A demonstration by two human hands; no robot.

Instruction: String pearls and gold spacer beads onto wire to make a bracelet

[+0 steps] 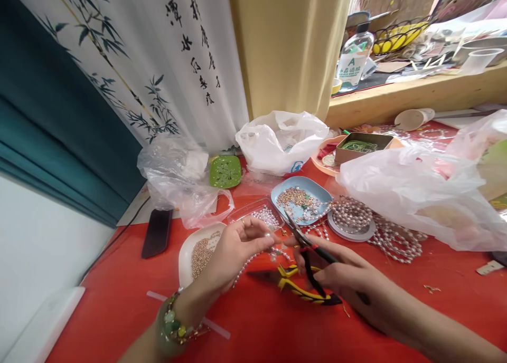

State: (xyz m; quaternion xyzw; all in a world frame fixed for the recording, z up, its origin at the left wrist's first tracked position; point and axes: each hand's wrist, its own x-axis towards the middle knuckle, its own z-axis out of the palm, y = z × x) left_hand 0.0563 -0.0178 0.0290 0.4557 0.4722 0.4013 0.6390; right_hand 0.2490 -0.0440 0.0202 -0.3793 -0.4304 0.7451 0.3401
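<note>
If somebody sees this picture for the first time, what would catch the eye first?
Probably the bright red tabletop, across the lower picture. Near its middle, the right hand holds dark-handled pliers close to the left hand, which pinches a strand of pearly beads. Just beyond them lies a blue tray with golden beads.
</note>
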